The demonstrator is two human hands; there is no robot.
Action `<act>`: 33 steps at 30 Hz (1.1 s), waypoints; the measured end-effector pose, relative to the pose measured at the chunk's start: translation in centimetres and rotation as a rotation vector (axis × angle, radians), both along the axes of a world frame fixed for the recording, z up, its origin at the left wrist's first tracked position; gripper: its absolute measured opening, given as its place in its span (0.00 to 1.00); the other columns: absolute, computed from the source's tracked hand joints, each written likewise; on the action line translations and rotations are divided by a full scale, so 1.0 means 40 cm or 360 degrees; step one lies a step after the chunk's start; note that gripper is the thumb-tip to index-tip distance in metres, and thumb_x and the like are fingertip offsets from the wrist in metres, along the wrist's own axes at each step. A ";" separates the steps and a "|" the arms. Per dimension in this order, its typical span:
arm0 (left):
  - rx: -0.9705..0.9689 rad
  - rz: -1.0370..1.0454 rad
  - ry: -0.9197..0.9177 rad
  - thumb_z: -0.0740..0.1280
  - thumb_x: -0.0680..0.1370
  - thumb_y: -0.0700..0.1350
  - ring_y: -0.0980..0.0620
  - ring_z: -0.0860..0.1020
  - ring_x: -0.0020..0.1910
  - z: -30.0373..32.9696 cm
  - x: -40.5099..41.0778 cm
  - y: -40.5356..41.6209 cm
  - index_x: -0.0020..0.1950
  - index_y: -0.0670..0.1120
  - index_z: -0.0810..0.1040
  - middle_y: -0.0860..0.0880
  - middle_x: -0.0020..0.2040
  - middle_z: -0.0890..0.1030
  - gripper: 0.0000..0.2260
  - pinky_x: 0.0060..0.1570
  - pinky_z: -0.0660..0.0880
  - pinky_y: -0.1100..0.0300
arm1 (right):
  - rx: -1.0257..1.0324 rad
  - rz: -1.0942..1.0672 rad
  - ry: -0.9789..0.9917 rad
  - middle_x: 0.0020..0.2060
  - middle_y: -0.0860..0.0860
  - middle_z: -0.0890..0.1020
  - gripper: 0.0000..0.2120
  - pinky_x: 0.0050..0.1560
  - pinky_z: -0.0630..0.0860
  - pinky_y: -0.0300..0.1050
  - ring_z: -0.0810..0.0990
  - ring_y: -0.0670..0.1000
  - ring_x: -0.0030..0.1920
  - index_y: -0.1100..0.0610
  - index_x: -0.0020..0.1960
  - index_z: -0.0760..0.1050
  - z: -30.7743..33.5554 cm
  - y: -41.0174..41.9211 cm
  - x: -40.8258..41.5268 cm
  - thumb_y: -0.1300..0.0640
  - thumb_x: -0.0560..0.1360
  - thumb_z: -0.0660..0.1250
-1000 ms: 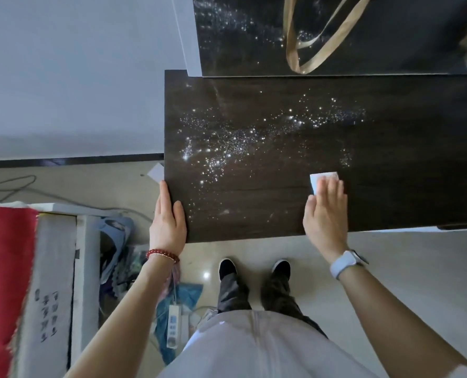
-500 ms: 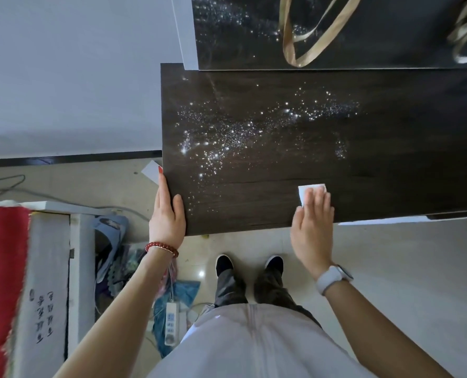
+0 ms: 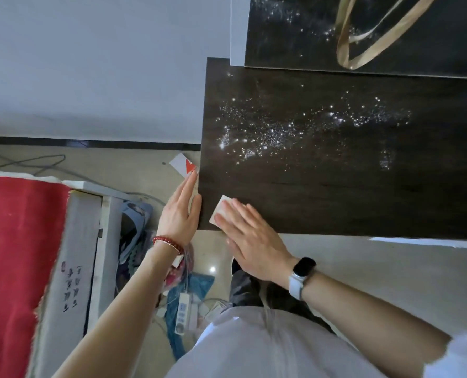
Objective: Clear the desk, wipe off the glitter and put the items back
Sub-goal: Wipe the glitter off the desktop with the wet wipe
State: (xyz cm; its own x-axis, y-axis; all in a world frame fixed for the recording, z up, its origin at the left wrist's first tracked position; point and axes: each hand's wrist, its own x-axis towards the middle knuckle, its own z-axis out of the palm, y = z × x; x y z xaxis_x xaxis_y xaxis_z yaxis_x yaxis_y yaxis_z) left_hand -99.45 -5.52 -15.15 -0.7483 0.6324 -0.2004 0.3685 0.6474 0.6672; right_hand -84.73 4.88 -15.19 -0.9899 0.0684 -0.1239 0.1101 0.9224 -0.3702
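A dark wooden desk (image 3: 336, 203) carries a wide scatter of silver glitter (image 3: 276, 135) across its middle. My right hand (image 3: 248, 236) lies flat with straight fingers on a small white wipe (image 3: 221, 210) at the desk's near left corner. My left hand (image 3: 179, 214) is held flat against the desk's left edge, fingers straight, just beside the wipe. A white card with a red mark (image 3: 183, 163) shows beyond my left fingertips, off the desk's edge.
A dark glossy panel with a gold ribbon (image 3: 368, 36) and more glitter stands at the desk's back. Left of me are a red cloth (image 3: 17, 255) on a white box, bags, cables and a power strip (image 3: 182, 312) on the floor.
My right hand has slid the wipe leftwards along the desk's near edge to the left corner. My left hand stayed at the desk's left edge.
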 end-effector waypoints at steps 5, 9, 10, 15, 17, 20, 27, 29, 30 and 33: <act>0.0045 0.0156 0.0092 0.55 0.80 0.43 0.47 0.69 0.64 0.000 0.004 -0.038 0.71 0.45 0.63 0.44 0.68 0.68 0.19 0.57 0.64 0.61 | -0.0026 -0.0040 -0.0004 0.74 0.55 0.58 0.22 0.74 0.48 0.51 0.53 0.55 0.74 0.56 0.73 0.59 0.005 0.091 -0.130 0.55 0.79 0.48; 0.0052 0.0316 0.0059 0.55 0.80 0.43 0.47 0.71 0.62 -0.001 0.013 -0.053 0.70 0.43 0.64 0.42 0.66 0.69 0.18 0.54 0.65 0.62 | -0.0065 -0.0120 -0.0017 0.74 0.56 0.55 0.22 0.73 0.44 0.50 0.50 0.56 0.75 0.56 0.73 0.58 0.001 0.063 -0.192 0.56 0.79 0.50; 0.0065 0.0338 0.0055 0.56 0.80 0.42 0.46 0.71 0.62 -0.003 0.012 -0.056 0.69 0.42 0.64 0.42 0.66 0.70 0.18 0.54 0.66 0.62 | -0.0064 -0.0002 0.0038 0.73 0.57 0.59 0.22 0.73 0.46 0.51 0.53 0.56 0.74 0.56 0.71 0.61 0.000 0.035 -0.156 0.55 0.78 0.50; 0.0097 0.0356 0.0056 0.56 0.79 0.41 0.46 0.71 0.62 -0.002 0.029 -0.038 0.69 0.42 0.66 0.42 0.66 0.70 0.17 0.57 0.66 0.59 | 0.0002 0.0155 0.0078 0.72 0.55 0.63 0.22 0.73 0.52 0.51 0.58 0.54 0.73 0.55 0.71 0.62 -0.006 0.034 0.024 0.56 0.78 0.51; 0.0144 0.0279 0.0046 0.56 0.79 0.41 0.46 0.70 0.63 0.003 0.045 -0.005 0.69 0.43 0.65 0.43 0.66 0.69 0.18 0.58 0.67 0.57 | 0.0014 -0.0195 0.0048 0.72 0.55 0.62 0.22 0.72 0.55 0.53 0.57 0.54 0.73 0.55 0.71 0.61 -0.013 0.089 0.061 0.56 0.77 0.49; 0.0208 0.0313 -0.0065 0.55 0.80 0.41 0.46 0.70 0.64 0.009 0.056 0.041 0.70 0.43 0.64 0.42 0.67 0.69 0.18 0.59 0.64 0.61 | 0.0062 -0.0761 -0.0033 0.72 0.58 0.62 0.23 0.70 0.54 0.58 0.57 0.59 0.72 0.55 0.71 0.59 -0.013 0.127 0.074 0.54 0.77 0.47; 0.0134 0.0534 -0.0001 0.56 0.79 0.40 0.46 0.72 0.60 0.014 -0.022 -0.020 0.69 0.42 0.64 0.40 0.66 0.68 0.18 0.53 0.66 0.62 | -0.0044 -0.0278 0.0025 0.71 0.56 0.65 0.23 0.71 0.51 0.55 0.59 0.57 0.72 0.55 0.69 0.65 0.003 -0.048 -0.103 0.54 0.76 0.49; 0.0079 0.0526 0.0012 0.57 0.79 0.41 0.47 0.72 0.60 0.017 -0.038 -0.043 0.70 0.42 0.63 0.40 0.66 0.67 0.18 0.52 0.68 0.60 | 0.0077 -0.0127 0.0011 0.71 0.53 0.65 0.22 0.72 0.53 0.54 0.60 0.55 0.72 0.54 0.69 0.64 -0.005 -0.078 -0.062 0.53 0.77 0.49; 0.0062 0.0525 0.0012 0.57 0.79 0.41 0.46 0.72 0.60 0.019 -0.040 -0.046 0.70 0.42 0.63 0.40 0.66 0.67 0.19 0.52 0.68 0.59 | 0.0128 -0.0072 0.0005 0.72 0.53 0.65 0.22 0.72 0.53 0.53 0.60 0.54 0.72 0.53 0.70 0.63 -0.008 -0.080 -0.033 0.53 0.77 0.49; 0.0061 0.0438 0.0012 0.58 0.79 0.41 0.45 0.71 0.61 0.021 -0.017 -0.017 0.69 0.42 0.64 0.40 0.66 0.67 0.19 0.56 0.71 0.54 | 0.0220 -0.0079 0.0004 0.72 0.52 0.63 0.22 0.71 0.52 0.51 0.57 0.52 0.72 0.51 0.71 0.61 -0.018 -0.039 0.048 0.53 0.77 0.50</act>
